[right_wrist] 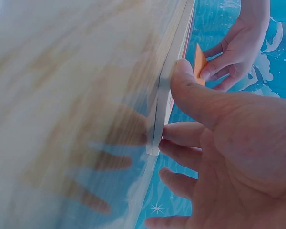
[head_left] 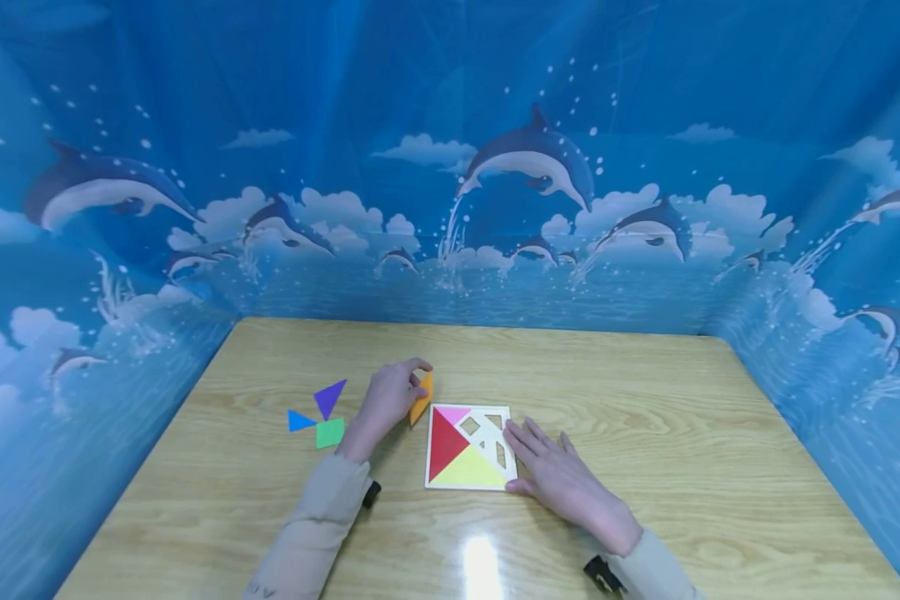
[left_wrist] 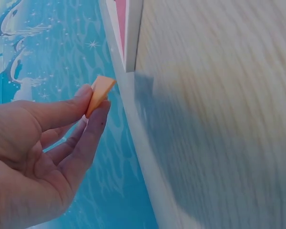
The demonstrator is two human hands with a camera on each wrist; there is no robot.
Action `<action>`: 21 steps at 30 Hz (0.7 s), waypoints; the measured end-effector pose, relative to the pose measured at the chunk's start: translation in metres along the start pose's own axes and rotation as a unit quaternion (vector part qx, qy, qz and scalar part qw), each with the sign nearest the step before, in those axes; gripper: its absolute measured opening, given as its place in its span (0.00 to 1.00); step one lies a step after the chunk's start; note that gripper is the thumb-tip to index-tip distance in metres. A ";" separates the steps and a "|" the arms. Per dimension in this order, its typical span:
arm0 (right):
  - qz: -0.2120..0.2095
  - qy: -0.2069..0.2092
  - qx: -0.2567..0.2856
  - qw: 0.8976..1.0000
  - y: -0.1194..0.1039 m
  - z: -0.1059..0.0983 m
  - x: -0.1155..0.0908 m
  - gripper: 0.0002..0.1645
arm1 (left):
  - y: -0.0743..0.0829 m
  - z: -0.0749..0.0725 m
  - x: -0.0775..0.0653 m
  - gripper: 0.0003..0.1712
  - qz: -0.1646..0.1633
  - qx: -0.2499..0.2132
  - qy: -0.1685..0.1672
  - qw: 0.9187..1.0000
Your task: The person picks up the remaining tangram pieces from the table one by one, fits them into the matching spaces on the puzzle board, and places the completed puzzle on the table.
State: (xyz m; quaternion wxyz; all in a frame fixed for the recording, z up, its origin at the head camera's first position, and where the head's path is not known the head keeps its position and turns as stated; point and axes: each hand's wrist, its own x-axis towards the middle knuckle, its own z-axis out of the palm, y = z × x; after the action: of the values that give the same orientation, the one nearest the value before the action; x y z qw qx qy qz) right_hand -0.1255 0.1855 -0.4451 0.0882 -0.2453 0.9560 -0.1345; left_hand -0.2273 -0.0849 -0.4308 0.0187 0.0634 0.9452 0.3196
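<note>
My left hand pinches an orange tangram piece between thumb and fingers, holding it on edge above the table, just off the upper left corner of a white tangram board. In the left wrist view the orange piece shows edge-on at the fingertips. Set in the board are a red triangle, a yellow triangle and a pink piece; several cut-outs show wood. Fingers straight and spread, my right hand touches the board's right edge with fingertips and thumb.
Left of my left forearm lie a purple triangle, a blue triangle and a green piece on the wooden table. A blue curtain printed with dolphins stands behind the table and along both sides.
</note>
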 end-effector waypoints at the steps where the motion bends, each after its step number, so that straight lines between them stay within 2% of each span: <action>1: 0.000 0.000 0.000 1.000 0.000 0.000 0.000 0.46 | 0.001 0.000 -0.001 0.23 -0.001 -0.007 0.001 1.000; 9: 0.003 0.001 -0.005 1.000 0.001 0.001 0.001 0.46 | 0.015 0.003 -0.011 0.13 0.027 -0.045 0.023 0.998; 15: 0.007 -0.001 -0.003 1.000 0.001 0.001 0.001 0.46 | 0.030 0.011 -0.018 0.12 0.013 -0.086 -0.002 0.996; 21: 0.005 0.003 -0.007 1.000 0.000 0.001 0.002 0.46 | 0.043 0.023 -0.023 0.12 0.038 -0.128 -0.019 0.991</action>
State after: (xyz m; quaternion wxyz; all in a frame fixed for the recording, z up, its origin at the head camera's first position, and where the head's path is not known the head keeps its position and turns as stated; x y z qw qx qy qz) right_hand -0.1267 0.1839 -0.4463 0.0840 -0.2404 0.9585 -0.1283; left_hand -0.1977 -0.0400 -0.4228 0.0324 0.1022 0.8932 0.4367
